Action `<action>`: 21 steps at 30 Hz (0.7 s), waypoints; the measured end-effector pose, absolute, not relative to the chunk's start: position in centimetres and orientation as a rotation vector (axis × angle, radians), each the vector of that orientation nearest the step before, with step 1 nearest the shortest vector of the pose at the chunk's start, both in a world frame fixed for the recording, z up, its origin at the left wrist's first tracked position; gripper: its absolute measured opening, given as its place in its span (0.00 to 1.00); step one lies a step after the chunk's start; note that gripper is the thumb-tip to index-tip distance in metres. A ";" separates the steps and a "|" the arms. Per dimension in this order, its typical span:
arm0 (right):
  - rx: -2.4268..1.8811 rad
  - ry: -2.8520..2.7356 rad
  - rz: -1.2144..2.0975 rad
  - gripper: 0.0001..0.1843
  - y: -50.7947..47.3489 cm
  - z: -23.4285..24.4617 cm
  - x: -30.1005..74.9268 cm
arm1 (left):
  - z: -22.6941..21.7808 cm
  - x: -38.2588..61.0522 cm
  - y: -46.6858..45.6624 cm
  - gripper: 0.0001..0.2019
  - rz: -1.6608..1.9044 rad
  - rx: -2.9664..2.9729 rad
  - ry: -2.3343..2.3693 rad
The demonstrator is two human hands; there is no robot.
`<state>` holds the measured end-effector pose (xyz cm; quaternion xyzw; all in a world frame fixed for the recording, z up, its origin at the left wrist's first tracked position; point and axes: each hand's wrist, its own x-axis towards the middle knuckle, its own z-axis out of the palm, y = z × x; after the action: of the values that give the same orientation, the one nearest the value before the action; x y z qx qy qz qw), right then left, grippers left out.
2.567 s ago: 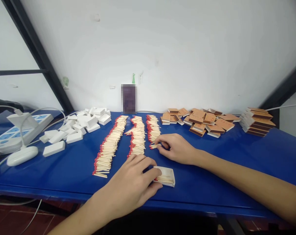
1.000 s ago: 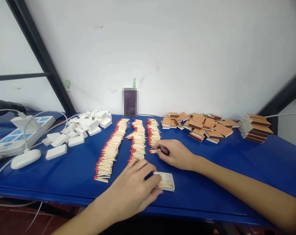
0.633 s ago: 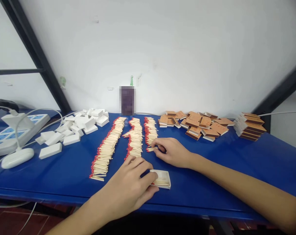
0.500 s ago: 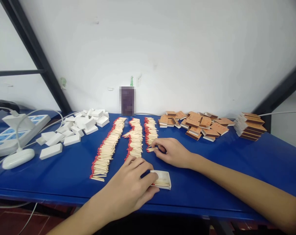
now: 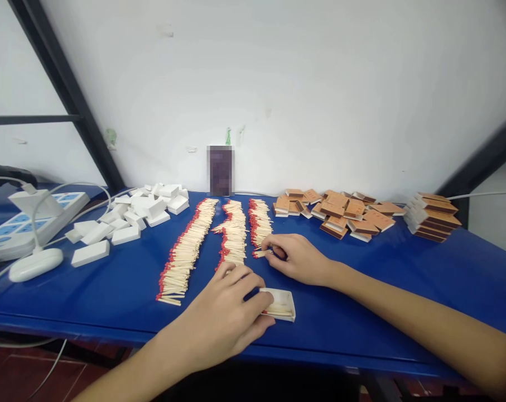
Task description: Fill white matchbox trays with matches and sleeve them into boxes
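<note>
My left hand (image 5: 231, 310) is closed on the left end of a small white matchbox tray (image 5: 289, 304), thumb at the near side and a finger inside. A few matches lie along the tray's near wall; the gripped end is hidden. At the near end of the right-hand row of matches (image 5: 260, 220), my right hand (image 5: 297, 258) pinches a few red-tipped matches (image 5: 260, 254) between thumb and forefinger. Left of it runs a middle row of matches (image 5: 234, 237), its near end partly behind my left hand. The longest row of matches (image 5: 188, 245) lies farther left.
White trays (image 5: 127, 218) are heaped at the back left, beside a power strip (image 5: 10, 231) with a white cable and a white oval device (image 5: 35, 265). Orange-brown matchboxes (image 5: 336, 206) are piled at the back right, near a neat stack of matchboxes (image 5: 432, 216). A blurred dark panel (image 5: 221, 170) stands by the wall.
The whole view has shifted slightly. My right hand keeps its pinch at the right-hand row, and my left hand still holds the tray; neither has visibly moved over the table.
</note>
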<state>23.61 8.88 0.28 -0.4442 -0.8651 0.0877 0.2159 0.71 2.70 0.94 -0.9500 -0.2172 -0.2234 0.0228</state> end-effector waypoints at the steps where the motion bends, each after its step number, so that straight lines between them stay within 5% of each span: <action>1: -1.229 -2.398 0.235 0.07 8.9 0.2 23.6 | 0.9 0.7 2.7 0.06 -0.691 -2.942 -0.672; 21: -1.242 -2.405 0.259 0.07 9.0 0.4 23.5 | 1.0 0.6 2.6 0.05 -0.720 -2.954 -0.678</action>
<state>23.49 8.95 0.43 -0.4466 -0.8649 0.0931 0.2095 0.64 2.63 0.96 -0.9482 -0.2175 -0.2312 0.0131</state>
